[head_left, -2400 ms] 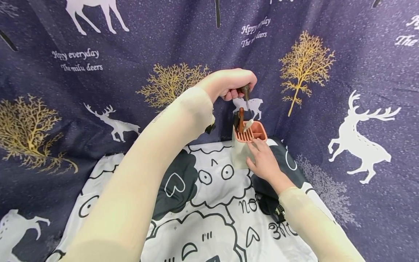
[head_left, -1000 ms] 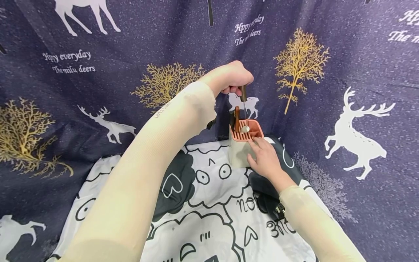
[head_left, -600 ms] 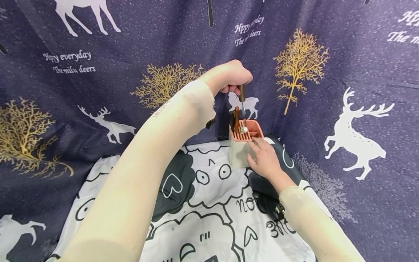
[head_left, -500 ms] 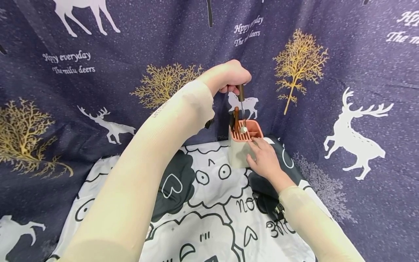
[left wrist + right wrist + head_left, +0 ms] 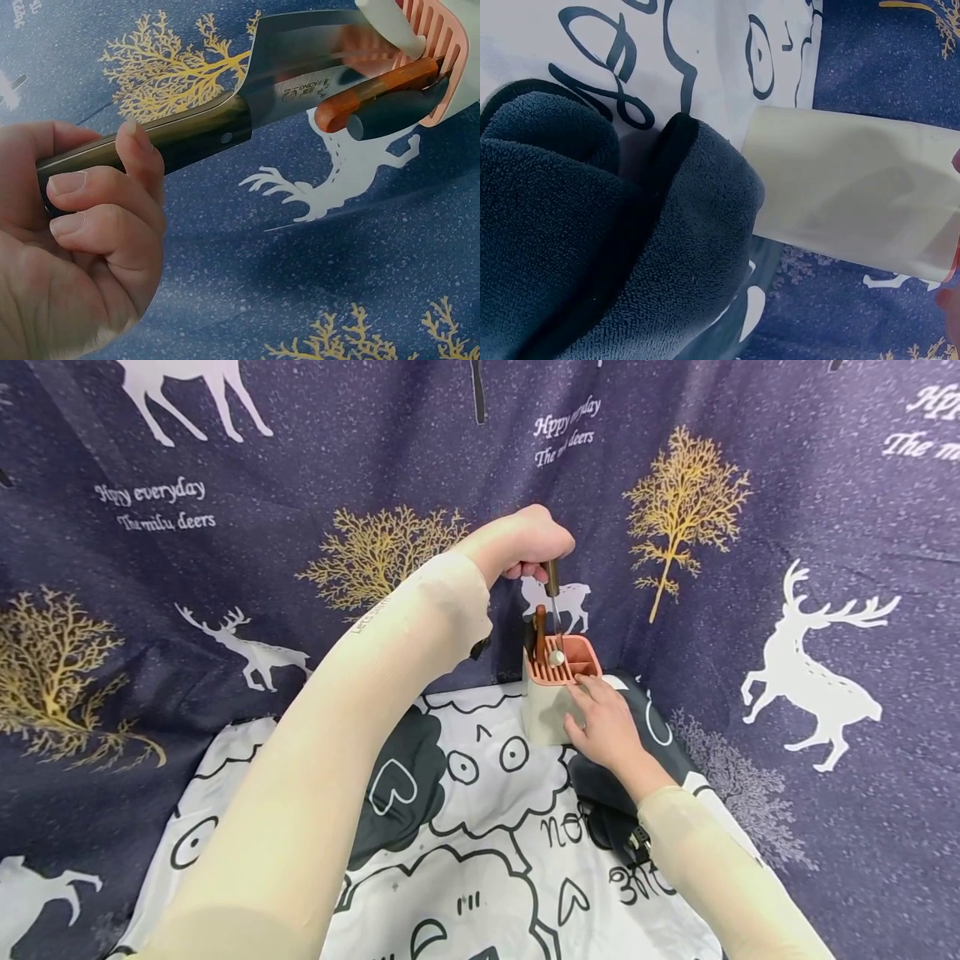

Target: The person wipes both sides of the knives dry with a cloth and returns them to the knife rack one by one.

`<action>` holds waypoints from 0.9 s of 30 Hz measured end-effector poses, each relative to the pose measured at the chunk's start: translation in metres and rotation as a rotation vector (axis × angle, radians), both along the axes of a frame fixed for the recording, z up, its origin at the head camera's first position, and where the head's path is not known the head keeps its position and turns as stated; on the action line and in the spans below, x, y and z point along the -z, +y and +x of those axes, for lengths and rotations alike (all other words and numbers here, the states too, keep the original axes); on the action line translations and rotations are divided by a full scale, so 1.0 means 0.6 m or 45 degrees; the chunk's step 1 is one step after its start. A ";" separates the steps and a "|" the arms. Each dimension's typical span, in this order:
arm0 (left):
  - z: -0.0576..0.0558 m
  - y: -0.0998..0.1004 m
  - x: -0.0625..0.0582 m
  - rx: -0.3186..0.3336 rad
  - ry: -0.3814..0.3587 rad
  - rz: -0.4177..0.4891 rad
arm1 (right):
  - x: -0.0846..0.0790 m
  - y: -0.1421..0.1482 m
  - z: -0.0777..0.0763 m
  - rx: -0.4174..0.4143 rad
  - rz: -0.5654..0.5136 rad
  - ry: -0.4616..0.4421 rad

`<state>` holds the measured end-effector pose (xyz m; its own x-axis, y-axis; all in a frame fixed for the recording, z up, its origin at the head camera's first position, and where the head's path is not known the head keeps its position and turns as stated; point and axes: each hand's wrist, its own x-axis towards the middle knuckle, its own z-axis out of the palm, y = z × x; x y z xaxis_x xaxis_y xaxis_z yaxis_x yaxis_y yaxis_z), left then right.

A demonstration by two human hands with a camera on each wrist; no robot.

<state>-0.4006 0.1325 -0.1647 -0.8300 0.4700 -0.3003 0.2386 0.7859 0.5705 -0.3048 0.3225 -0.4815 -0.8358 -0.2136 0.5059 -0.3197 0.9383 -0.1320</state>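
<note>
In the head view my left hand point(image 5: 543, 539) grips the dark handle of a wide-bladed kitchen knife point(image 5: 552, 578) from above. The left wrist view shows the fingers curled round that handle, and the broad blade point(image 5: 300, 52) running into the slots of a knife block. This knife block point(image 5: 543, 714) is cream with an orange slotted top and stands upright. A brown-handled knife point(image 5: 541, 633), a black handle point(image 5: 394, 116) and a white handle point(image 5: 390, 26) stick out beside the blade. My right hand point(image 5: 606, 727) rests on the block's near side, fingertips at the front rim.
The block's right side has an orange open compartment point(image 5: 579, 649). A dark printed curtain point(image 5: 420, 460) hangs close behind it. Below lies a white cloth with black drawings point(image 5: 480, 810). Dark fuzzy fabric point(image 5: 690, 240) fills much of the right wrist view.
The knife has moved left and down from above the block, its blade now in the slots. Over the last half second the left hand has sunk slightly. The right hand stays at the rim.
</note>
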 end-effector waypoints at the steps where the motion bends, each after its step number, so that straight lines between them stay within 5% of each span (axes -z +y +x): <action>1: -0.001 0.001 0.003 0.001 0.002 0.010 | 0.000 0.000 0.000 0.000 0.003 0.002; 10: -0.014 0.021 0.062 -0.001 0.154 0.106 | 0.000 -0.001 -0.001 0.002 0.027 0.013; 17: -0.031 0.040 0.106 0.036 0.369 0.050 | 0.001 -0.004 0.000 0.002 0.039 -0.002; 27: -0.036 0.060 0.137 -0.058 0.375 0.112 | -0.002 -0.002 0.000 0.006 0.044 0.004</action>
